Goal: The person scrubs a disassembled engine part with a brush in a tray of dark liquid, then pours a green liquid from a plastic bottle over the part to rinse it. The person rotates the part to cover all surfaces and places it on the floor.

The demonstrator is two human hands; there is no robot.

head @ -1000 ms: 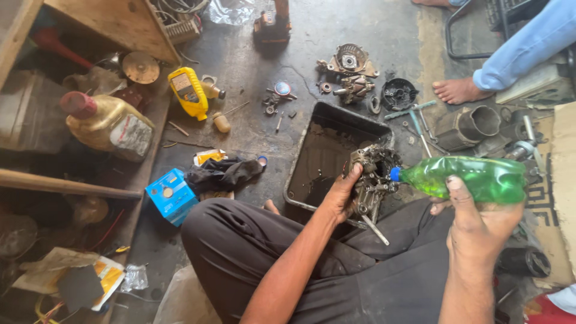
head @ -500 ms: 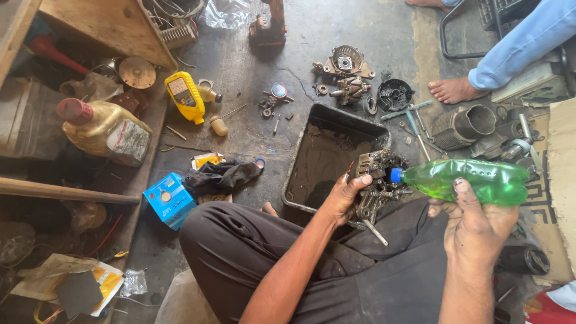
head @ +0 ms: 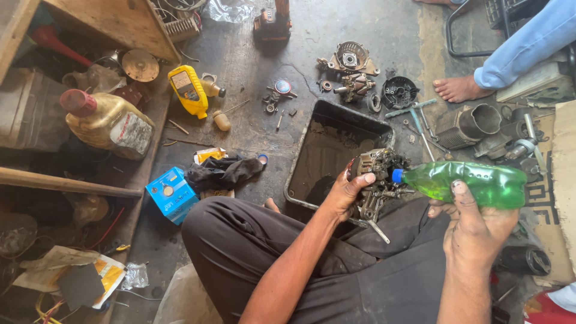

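Seated person's left hand (head: pixel 347 191) grips a greasy metal engine part (head: pixel 377 177) over their lap, at the near rim of a black metal tray (head: pixel 300 162). Right hand (head: pixel 471 225) clasps a green plastic bottle (head: pixel 474 183) lying sideways, its blue cap (head: pixel 396 175) touching the part. Beyond the tray, bare concrete floor (head: pixel 252 120), then scattered housings (head: pixel 351 59). Far right, another person's bare foot (head: pixel 459 89).

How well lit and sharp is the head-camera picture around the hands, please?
Head view: soft, even light and faint shadows; the left hand on the metal part and the right hand squeezing the green bottle are sharp; left shelves fall into shadow; edges bow slightly.
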